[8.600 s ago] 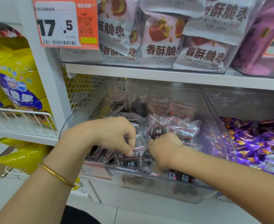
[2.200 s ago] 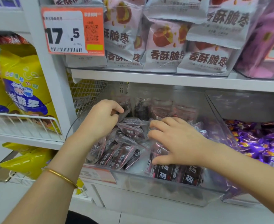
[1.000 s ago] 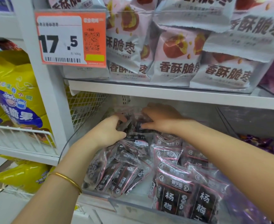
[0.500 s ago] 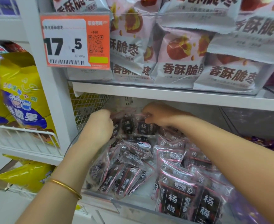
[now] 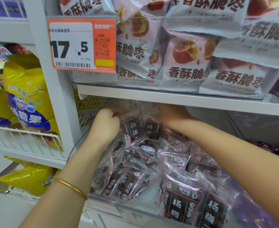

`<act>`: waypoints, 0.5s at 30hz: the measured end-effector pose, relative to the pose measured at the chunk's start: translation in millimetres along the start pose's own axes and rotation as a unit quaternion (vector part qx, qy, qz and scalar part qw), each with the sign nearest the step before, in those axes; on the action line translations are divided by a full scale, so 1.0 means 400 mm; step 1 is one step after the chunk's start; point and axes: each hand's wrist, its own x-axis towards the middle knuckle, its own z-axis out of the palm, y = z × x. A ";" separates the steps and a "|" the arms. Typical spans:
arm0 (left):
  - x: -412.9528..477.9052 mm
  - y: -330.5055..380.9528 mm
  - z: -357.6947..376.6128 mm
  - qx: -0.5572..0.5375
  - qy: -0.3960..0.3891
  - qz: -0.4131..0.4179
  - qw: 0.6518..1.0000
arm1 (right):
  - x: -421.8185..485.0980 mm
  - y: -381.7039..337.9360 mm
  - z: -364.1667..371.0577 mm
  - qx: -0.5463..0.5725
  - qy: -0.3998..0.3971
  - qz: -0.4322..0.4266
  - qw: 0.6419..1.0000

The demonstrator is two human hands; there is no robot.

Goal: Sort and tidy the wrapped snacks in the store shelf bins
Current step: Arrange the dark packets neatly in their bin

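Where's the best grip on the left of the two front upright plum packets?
Pinch the plum packet by its top seam, from above: it stands upright behind the bin front wall, neighbours crowding its sides, leaving only the top free.

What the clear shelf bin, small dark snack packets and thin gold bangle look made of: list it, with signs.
The clear shelf bin: rigid glossy transparent plastic; contents show through.
The small dark snack packets: thin shiny plastic film; crinkled, glinting.
The thin gold bangle: probably polished metal; bright highlights.
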 end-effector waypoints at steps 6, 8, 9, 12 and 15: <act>0.013 -0.008 0.027 -0.085 -0.080 -0.008 0.993 | -0.037 -0.028 -0.004 0.104 -0.077 -0.066 0.989; 0.015 -0.007 0.035 -0.133 -0.100 -0.019 0.986 | -0.034 -0.019 0.007 0.042 -0.053 -0.076 0.995; 0.017 -0.007 0.036 -0.161 -0.111 -0.031 0.980 | -0.033 -0.013 0.011 -0.003 -0.035 -0.072 0.997; 0.040 -0.032 0.036 -0.146 -0.112 -0.089 0.979 | -0.038 0.003 0.007 -0.067 0.005 -0.041 0.997; 0.049 -0.051 0.044 0.102 -0.126 -0.120 0.980 | -0.048 0.009 0.002 -0.067 0.026 -0.032 0.997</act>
